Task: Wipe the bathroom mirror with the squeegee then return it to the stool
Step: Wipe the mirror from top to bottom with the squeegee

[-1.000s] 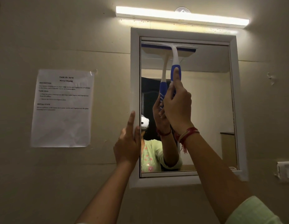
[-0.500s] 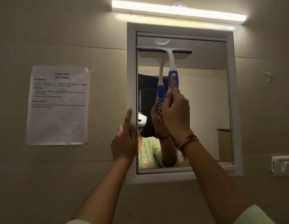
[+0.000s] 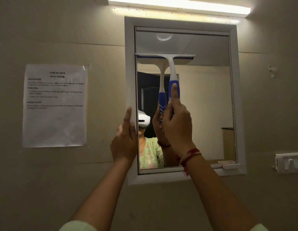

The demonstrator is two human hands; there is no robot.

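Two hands are up: right hand (image 3: 176, 124) grips the squeegee (image 3: 170, 64) against the mirror (image 3: 203, 105), left hand (image 3: 125, 140) rests flat with straight fingers on its frame (image 3: 130, 64).

both arms up; left hand (image 3: 124, 144) flat, fingers (image 3: 128, 117) straight; right hand (image 3: 176, 129) curled, one finger upright

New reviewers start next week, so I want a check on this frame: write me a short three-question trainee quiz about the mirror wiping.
1. True or false: the left hand grips the squeegee.
2. Where on the mirror is the blade? A upper part; B middle; C bottom edge.
3. Fill in: the left hand rests on the mirror's white ____.
Key: 1 false, the right hand grips its handle; 2 A; 3 frame.
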